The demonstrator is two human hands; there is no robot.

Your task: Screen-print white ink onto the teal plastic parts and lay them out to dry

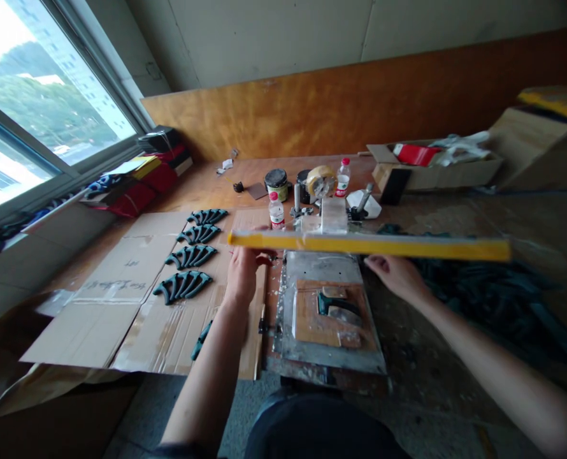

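Observation:
A long yellow-edged bar runs level across the view above the work plate. My left hand is closed at its left end, with skin showing above and below the bar. Under the bar's middle, my right hand has its fingers curled; the bar partly hides them, and what they hold cannot be made out. Between my forearms lies a grey metal plate with a wooden block on it. A dark green curved handle-like part rests on that block, beside a pale rounded piece.
Rows of green curved parts lie on flattened cardboard at left. A dark heap of parts is at right. Behind the bar stand bottles, a tape roll, a jar and metal clamps. An open carton sits back right.

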